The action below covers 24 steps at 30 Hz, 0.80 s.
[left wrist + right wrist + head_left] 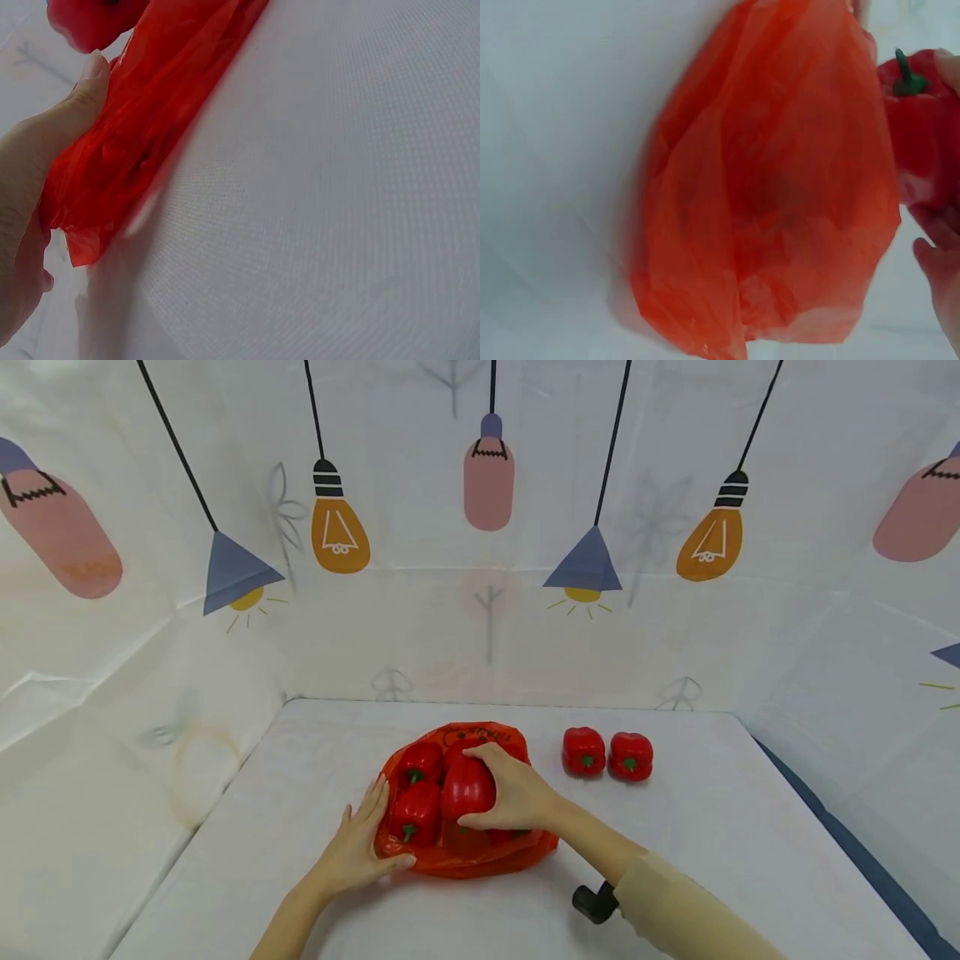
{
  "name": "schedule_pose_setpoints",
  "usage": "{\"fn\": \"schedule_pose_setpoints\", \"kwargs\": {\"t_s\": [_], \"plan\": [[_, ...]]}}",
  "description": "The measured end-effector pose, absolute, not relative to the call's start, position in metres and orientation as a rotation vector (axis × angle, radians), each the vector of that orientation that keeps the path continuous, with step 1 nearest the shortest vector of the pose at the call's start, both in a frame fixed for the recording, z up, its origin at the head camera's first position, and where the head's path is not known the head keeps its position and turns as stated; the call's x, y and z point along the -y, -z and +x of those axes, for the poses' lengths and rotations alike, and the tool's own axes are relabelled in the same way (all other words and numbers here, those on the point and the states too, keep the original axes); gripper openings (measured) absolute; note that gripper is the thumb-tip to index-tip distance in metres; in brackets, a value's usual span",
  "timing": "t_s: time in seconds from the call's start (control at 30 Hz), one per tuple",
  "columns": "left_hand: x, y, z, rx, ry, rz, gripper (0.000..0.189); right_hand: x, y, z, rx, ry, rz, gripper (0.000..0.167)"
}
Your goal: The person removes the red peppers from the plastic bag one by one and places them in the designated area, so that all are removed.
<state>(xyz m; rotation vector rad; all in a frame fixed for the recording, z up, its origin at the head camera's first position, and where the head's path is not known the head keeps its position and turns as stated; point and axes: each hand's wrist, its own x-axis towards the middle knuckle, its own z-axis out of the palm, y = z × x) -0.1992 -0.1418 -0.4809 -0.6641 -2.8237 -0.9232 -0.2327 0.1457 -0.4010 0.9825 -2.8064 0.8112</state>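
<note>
A red plastic bag (480, 860) lies opened out on the table with several red bell peppers in it, among them one bell pepper (415, 814) at its left side. My right hand (517, 789) grips another red bell pepper (468, 791) over the bag's mouth, thumb and fingers on opposite sides; its green stem shows in the right wrist view, beside the bag wall (802, 165). Along the bag's left edge my left hand (360, 843) rests with fingers extended and thumb at the front rim. The left wrist view shows that thumb (79, 101) against the bag.
Two red bell peppers stand side by side to the right of the bag, a nearer-left one (582, 752) and a right one (631, 757). The white table (720, 860) meets a white backdrop (420, 635) printed with lamps behind and at the sides.
</note>
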Motion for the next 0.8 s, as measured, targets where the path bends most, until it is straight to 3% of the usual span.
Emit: {"fn": "schedule_pose_setpoints", "kwargs": {"t_s": [0.8], "plan": [[0.141, 0.478, -0.197, 2.824, 0.94, -0.665, 0.116, -0.169, 0.358, -0.237, 2.31, -0.692, 1.141, 0.094]]}}
